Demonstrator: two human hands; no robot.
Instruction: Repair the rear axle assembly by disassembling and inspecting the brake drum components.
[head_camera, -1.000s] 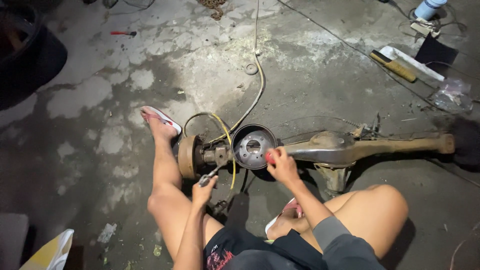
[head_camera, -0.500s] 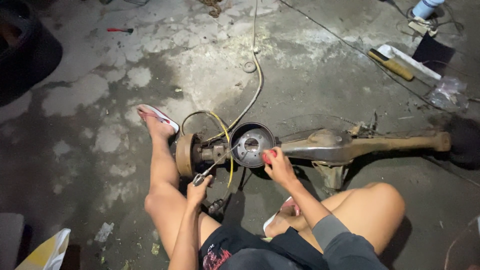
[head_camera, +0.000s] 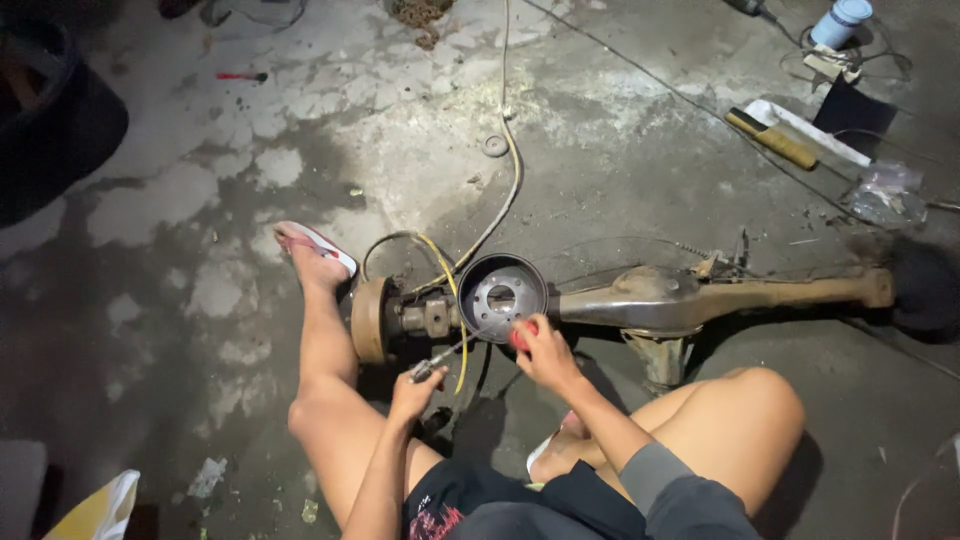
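Head view, looking down at a stained concrete floor (head_camera: 250, 180). One rusty rear axle housing (head_camera: 700, 298) lying across the floor, well apart from the dark tyre (head_camera: 50, 130) at the left edge; bare open floor between them and beyond the axle toward the top. One round brake backing plate (head_camera: 500, 295) facing up at the axle's near end, one rusty brake drum (head_camera: 368, 320) just left of it, a hub piece between the two. Left hand (head_camera: 418, 385) clenched around a thin metal tool (head_camera: 440, 360) pointing toward the plate. Right hand (head_camera: 545, 350) closed on a red-handled tool (head_camera: 520, 335) at the plate's lower rim. Bare legs bracketing the work, one foot in a sandal (head_camera: 315, 248) beside the drum. Two cables curling off the hub: one yellow (head_camera: 455, 300), one pale hose (head_camera: 505, 190) running to the top edge. One blue-and-white can (head_camera: 838, 22) upright at top right, contents not visible. One clear plastic bag (head_camera: 885, 195) near the right edge, contents unclear.
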